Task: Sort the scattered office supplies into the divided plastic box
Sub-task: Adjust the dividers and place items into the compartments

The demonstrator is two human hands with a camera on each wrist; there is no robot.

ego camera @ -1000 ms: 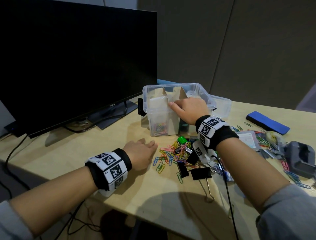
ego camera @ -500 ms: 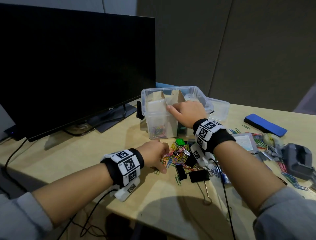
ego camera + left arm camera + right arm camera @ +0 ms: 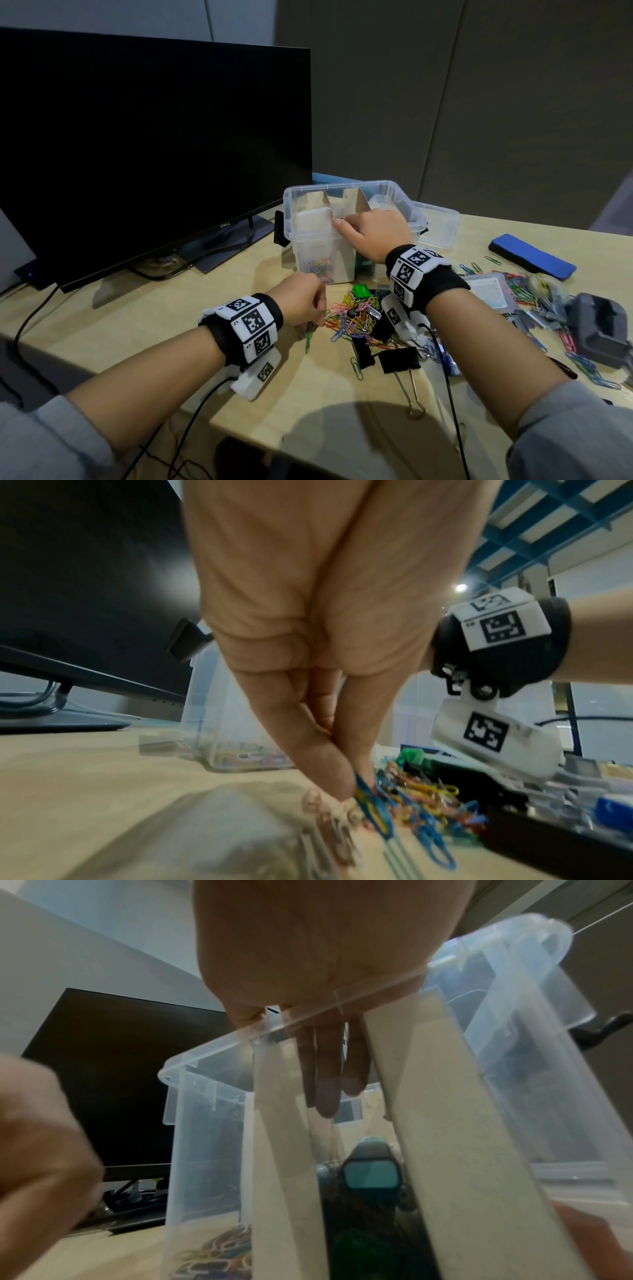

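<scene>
Pinching a few coloured paper clips (image 3: 371, 808) between thumb and fingertips (image 3: 329, 772), the left hand (image 3: 301, 303) now sits at the near edge of the clip pile (image 3: 352, 313); a second ago it lay flat and open on the bare desk (image 3: 144, 318), away from the pile, so it has slid over and closed on some clips; the clips it holds hang down and touch the desk, and in the left wrist view they look blurred, so I cannot count them; the right hand (image 3: 371, 233) has stayed where it was, on the front rim of the clear box (image 3: 404, 202), with its fingers (image 3: 325, 1074) hanging loosely down inside the middle part between two brown card walls (image 3: 284, 1150) and holding nothing that I can see; the box stands on the desk just behind the pile; some coloured clips (image 3: 212, 1256) already lie at the bottom of its left part, and a dark clip with a green face (image 3: 371, 1175) sits in the middle part; I think this means the next bunch is ready to be lifted and dropped in the left part with the others; lots of clips, black binder clips (image 3: 399, 359) and other bits are left on the desk, so the sorting looks far from done.
</scene>
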